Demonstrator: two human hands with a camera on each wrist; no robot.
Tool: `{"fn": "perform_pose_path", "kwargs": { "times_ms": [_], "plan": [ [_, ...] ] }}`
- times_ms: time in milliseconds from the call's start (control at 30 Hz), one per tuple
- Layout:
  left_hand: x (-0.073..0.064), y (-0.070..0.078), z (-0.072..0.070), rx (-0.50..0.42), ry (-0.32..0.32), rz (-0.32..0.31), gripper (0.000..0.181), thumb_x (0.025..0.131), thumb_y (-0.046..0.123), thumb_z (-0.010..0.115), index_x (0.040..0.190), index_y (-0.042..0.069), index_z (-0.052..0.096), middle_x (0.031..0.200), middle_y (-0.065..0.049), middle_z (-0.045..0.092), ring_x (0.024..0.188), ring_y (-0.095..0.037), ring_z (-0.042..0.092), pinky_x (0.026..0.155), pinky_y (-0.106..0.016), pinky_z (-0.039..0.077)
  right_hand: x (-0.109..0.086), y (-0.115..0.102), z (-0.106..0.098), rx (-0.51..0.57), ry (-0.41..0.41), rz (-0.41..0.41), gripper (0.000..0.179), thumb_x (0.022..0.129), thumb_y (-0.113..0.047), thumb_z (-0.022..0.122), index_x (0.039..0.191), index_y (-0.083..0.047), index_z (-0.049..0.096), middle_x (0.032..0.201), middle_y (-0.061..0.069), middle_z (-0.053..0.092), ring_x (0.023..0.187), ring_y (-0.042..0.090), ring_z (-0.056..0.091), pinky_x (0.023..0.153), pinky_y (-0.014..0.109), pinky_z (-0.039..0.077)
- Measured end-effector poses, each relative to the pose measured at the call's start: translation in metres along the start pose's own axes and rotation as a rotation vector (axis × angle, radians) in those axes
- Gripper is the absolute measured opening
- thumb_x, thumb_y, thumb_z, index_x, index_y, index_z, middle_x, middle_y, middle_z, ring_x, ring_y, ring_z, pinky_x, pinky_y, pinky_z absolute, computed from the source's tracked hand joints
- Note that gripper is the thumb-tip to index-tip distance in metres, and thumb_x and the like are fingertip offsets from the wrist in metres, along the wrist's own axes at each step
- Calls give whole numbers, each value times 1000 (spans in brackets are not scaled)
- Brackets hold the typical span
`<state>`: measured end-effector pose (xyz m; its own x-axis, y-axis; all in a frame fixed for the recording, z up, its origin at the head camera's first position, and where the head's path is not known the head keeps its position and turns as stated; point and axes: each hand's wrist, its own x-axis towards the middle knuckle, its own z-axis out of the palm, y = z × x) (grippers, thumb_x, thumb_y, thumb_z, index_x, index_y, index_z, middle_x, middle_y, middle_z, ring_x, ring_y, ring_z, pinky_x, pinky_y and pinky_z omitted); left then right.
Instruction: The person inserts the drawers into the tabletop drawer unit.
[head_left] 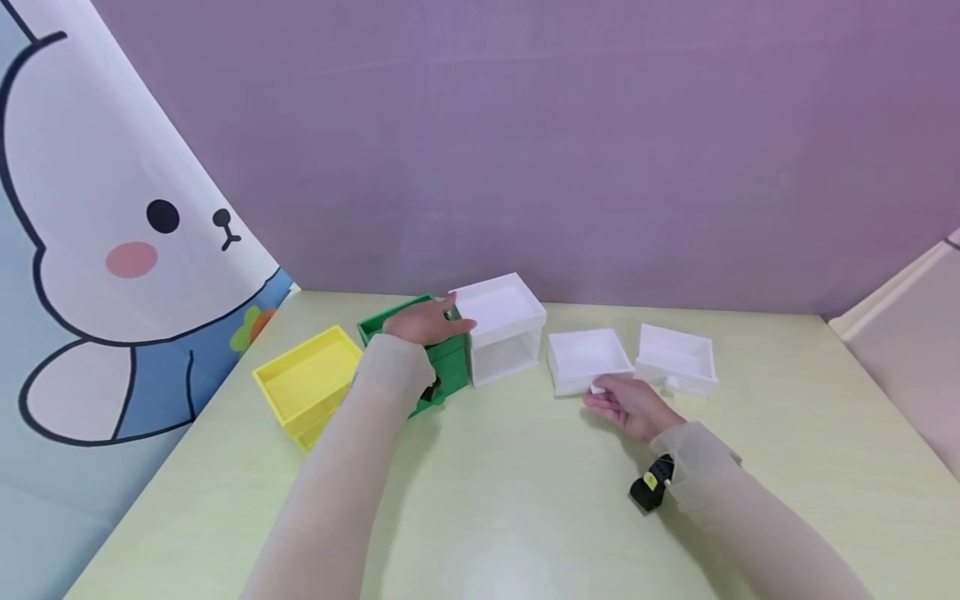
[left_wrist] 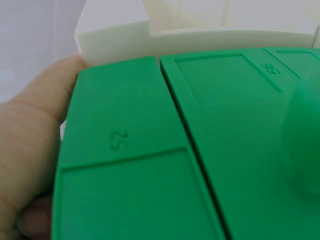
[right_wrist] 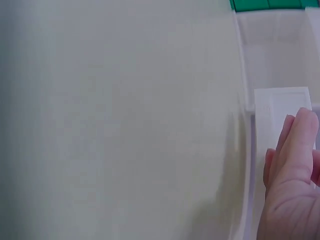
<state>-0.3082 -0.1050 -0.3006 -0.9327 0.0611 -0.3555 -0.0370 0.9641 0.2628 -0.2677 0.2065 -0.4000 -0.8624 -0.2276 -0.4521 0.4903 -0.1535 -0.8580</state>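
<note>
Hands apart. Right hand (head_left: pixel 630 407) pinches front of white drawer (head_left: pixel 588 352), on worktop (head_left: pixel 510 492) beside white case (head_left: pixel 501 307). Left hand (head_left: pixel 422 323) over green box (head_left: pixel 451 367), grip unclear. Box marked "52"; second number unclear.

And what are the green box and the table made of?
The green box looks like matte plastic, with crisp molded numbers and one even color. The table looks smooth with a soft shine, perhaps laminate or a painted top; I can't tell which.

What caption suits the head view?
Left hand, over the green box, touches the white case; right hand holds a white drawer by its front, beside a second drawer.
</note>
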Motion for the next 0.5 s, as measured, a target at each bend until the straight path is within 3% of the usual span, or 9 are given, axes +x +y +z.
{"fn": "perform_pose_path", "kwargs": {
  "times_ms": [167,500],
  "plan": [
    [-1,-2,1,-4,-1,-1,77,93,65,39,154,32,8,152,-7,35,131,-30,42,96,-49,40,-14,8,4,-85,-57,-12,15,97,-5,49,104,7,54,76,4,67,69,8,67,69,18,52],
    [2,0,3,-18,7,-7,76,92,66,39,154,34,8,152,-6,35,127,-29,46,93,-47,42,-30,22,22,-157,-146,-7,18,96,-5,48,100,9,60,76,3,67,69,8,67,69,19,52]
  ]
}}
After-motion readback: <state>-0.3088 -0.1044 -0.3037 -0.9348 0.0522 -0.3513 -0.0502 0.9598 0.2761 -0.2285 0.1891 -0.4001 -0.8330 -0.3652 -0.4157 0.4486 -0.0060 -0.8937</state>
